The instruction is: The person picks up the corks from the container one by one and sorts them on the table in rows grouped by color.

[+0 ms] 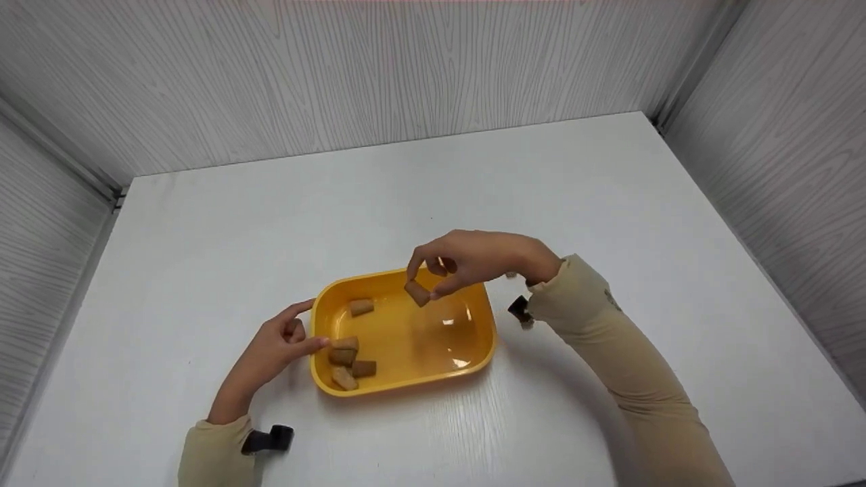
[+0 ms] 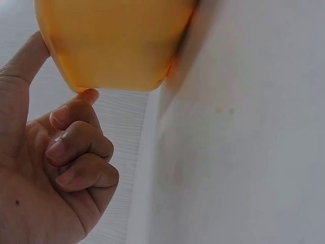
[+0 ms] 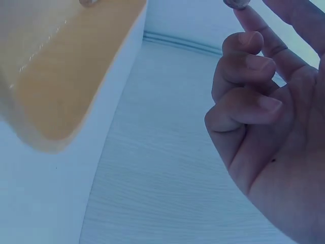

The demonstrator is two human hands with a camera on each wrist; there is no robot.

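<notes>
A yellow plastic tray [image 1: 413, 385] sits on the white table, with several brown tapered corks [image 1: 362, 308] in its left part. My left hand [image 1: 274, 348] holds the tray's left end, the thumb over the rim and the index finger against the outside. In the left wrist view the other fingers [image 2: 84, 145] of that hand are curled and apart from the tray. Above the tray's right half, my right hand [image 1: 467, 257] pinches one cork [image 1: 417, 293] between thumb and index finger. Only an edge of that cork [image 3: 236, 3] shows in the right wrist view.
Small brown pieces [image 1: 511, 274] lie on the table right of the tray, partly hidden by the right wrist. Black camera mounts stick out from both wrists. Pale wood-grain panels [image 1: 379, 74] enclose the table [image 1: 270, 210] at the back and both sides.
</notes>
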